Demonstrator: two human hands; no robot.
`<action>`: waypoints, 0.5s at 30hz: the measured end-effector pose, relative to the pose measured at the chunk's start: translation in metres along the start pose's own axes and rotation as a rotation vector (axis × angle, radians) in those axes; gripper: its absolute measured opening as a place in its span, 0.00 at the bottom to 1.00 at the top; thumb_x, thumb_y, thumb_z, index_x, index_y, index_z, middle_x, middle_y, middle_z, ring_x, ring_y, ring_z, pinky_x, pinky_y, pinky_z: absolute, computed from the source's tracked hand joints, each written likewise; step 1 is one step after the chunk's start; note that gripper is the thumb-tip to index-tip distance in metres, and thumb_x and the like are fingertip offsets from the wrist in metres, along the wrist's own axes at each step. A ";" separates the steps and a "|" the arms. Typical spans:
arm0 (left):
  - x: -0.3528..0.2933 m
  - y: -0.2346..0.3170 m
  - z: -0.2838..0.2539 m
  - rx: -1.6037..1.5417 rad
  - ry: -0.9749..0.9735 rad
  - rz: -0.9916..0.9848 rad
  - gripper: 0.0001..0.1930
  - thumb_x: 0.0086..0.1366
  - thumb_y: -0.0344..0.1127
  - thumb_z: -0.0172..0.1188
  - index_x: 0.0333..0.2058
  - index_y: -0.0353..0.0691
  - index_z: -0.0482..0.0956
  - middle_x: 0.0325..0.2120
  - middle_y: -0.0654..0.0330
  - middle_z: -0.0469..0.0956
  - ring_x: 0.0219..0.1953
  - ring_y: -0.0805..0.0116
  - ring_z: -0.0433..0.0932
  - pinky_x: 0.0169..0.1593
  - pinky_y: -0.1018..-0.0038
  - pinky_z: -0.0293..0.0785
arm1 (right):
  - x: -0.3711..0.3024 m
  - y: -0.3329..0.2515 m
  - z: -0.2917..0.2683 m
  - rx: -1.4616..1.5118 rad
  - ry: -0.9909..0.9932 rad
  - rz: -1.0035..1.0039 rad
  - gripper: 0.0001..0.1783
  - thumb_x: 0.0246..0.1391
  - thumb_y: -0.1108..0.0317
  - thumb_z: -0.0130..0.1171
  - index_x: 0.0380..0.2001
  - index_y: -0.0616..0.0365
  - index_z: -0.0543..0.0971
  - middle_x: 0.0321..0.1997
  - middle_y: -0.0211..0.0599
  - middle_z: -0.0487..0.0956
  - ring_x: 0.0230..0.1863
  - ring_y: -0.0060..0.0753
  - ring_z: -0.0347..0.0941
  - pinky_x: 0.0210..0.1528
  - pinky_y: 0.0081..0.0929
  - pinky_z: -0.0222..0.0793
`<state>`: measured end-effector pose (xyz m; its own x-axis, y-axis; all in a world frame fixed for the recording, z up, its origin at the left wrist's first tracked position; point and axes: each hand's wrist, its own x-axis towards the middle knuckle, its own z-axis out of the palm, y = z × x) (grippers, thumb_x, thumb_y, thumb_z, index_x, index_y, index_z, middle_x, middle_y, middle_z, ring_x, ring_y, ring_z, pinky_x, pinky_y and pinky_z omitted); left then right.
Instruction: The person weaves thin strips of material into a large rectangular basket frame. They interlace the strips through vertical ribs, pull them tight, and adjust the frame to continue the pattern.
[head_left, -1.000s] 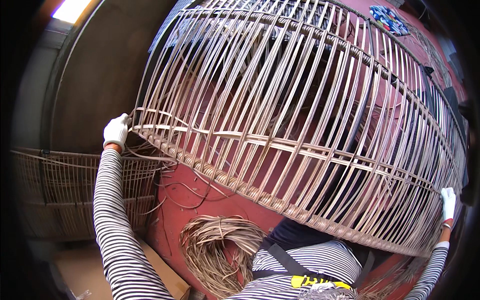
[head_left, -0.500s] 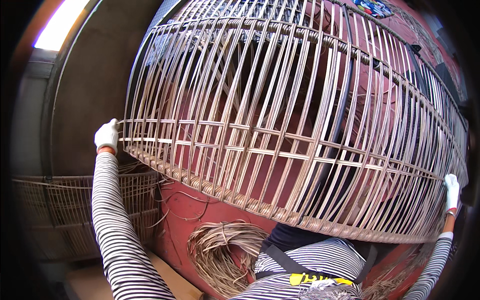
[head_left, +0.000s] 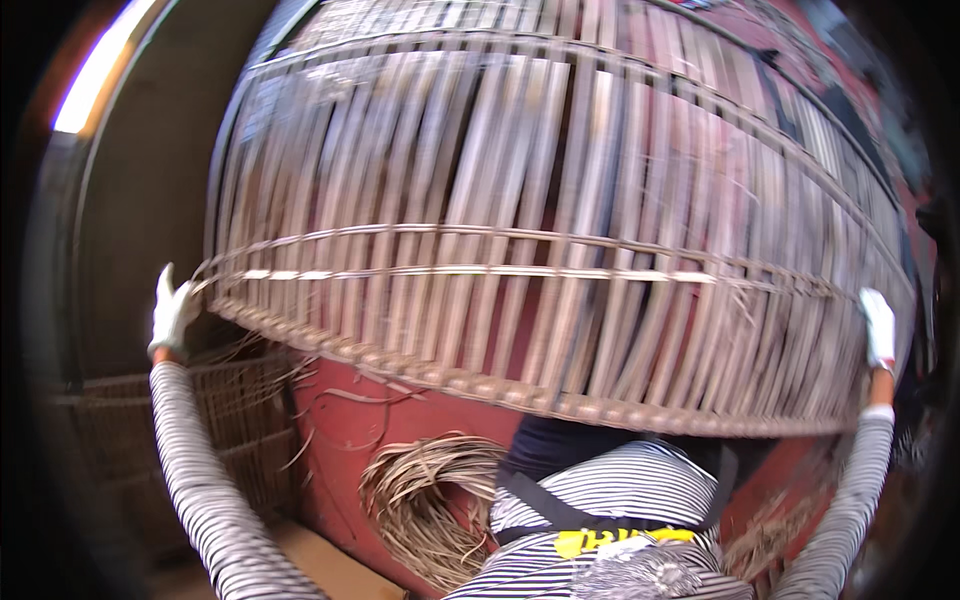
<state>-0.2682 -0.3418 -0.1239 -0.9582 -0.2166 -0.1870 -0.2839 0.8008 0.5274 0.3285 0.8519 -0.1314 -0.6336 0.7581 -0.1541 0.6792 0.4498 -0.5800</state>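
Note:
A large curved wicker frame (head_left: 470, 375), made of long upright strands bound to wrapped rims, spans the view in front of me; motion smears its strands. Two pale crosswise strands (head_left: 480, 271) run between its left and right sides. My left hand (head_left: 173, 318), in a white glove, is at the left edge by the strand ends, one finger raised and the others closed toward the frame. At the opposite edge, my right hand (head_left: 879, 325), also white-gloved, grips the frame's side with fingers pointing upward. The frame's edges partly hide the fingertips of both hands.
On the red floor (head_left: 340, 480) lies a coil of loose wicker strands (head_left: 410, 490). Another woven panel (head_left: 230, 420) stands at the lower left, by a dark wall (head_left: 160, 190). Brown cardboard (head_left: 325, 560) lies near my left arm, and loose fibres (head_left: 770, 535) lie at the lower right.
Both hands and the wicker frame have shifted left and the right side has risen. My left hand's grip has loosened, with a finger now lifted. The frame has become blurred.

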 end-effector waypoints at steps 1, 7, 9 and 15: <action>-0.004 0.007 -0.002 0.162 -0.044 -0.068 0.38 0.77 0.47 0.60 0.80 0.56 0.54 0.48 0.49 0.87 0.40 0.54 0.89 0.45 0.60 0.85 | -0.005 -0.005 0.002 0.065 -0.024 0.002 0.21 0.73 0.60 0.60 0.59 0.63 0.84 0.56 0.36 0.85 0.58 0.28 0.80 0.64 0.30 0.73; -0.113 0.125 0.079 0.379 0.497 0.858 0.15 0.75 0.36 0.66 0.57 0.45 0.86 0.50 0.49 0.88 0.48 0.52 0.89 0.55 0.62 0.84 | -0.021 -0.023 0.022 -0.416 0.011 -0.314 0.17 0.73 0.66 0.54 0.54 0.58 0.87 0.51 0.46 0.87 0.54 0.41 0.84 0.61 0.35 0.78; -0.177 0.187 0.129 0.343 0.342 1.138 0.13 0.65 0.29 0.73 0.49 0.42 0.89 0.44 0.54 0.88 0.44 0.58 0.87 0.53 0.65 0.85 | -0.020 -0.025 0.030 -0.473 0.005 -0.334 0.17 0.71 0.66 0.54 0.53 0.56 0.88 0.52 0.46 0.87 0.54 0.45 0.84 0.61 0.38 0.79; -0.321 0.318 0.263 0.325 0.115 1.466 0.23 0.57 0.27 0.74 0.53 0.46 0.85 0.47 0.59 0.85 0.53 0.54 0.83 0.58 0.59 0.80 | -0.026 -0.037 0.041 -0.433 0.093 -0.512 0.14 0.71 0.64 0.57 0.48 0.56 0.89 0.46 0.44 0.88 0.49 0.43 0.85 0.55 0.38 0.79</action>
<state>-0.0419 0.1294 -0.1143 -0.3801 0.8339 0.4003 0.9060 0.4227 -0.0203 0.3047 0.7961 -0.1386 -0.8938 0.4275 0.1358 0.4009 0.8972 -0.1854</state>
